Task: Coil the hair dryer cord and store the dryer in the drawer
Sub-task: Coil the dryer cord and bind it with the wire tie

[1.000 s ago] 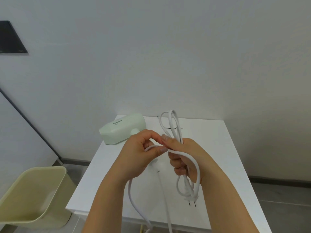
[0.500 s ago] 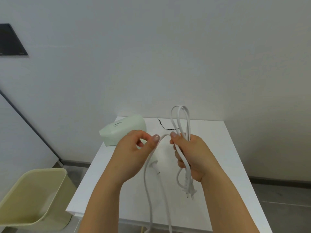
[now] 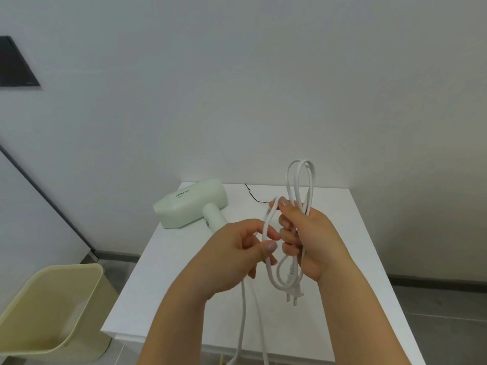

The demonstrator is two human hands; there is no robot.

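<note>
— The dryer?
— Pale green, boxy, dark lettering on top. It lies on its side at the table's far left corner, right of a yellowish bin on the floor. Its handle points toward the left hand, which hides the handle's end.
— And the cord?
— White, folded into long loops held above the table, well apart from the dryer's body. The loop tops stand above the right hand; the lower bends and the two-pin plug dangle just under it.
— The grips?
— The left hand pinches one strand between thumb and fingertips (the other fingers loosely curled), and from there two strands drop past the table's front edge. The right hand is closed tight round the bundle, forefinger and thumb touching the strand that arches across from the left.
</note>
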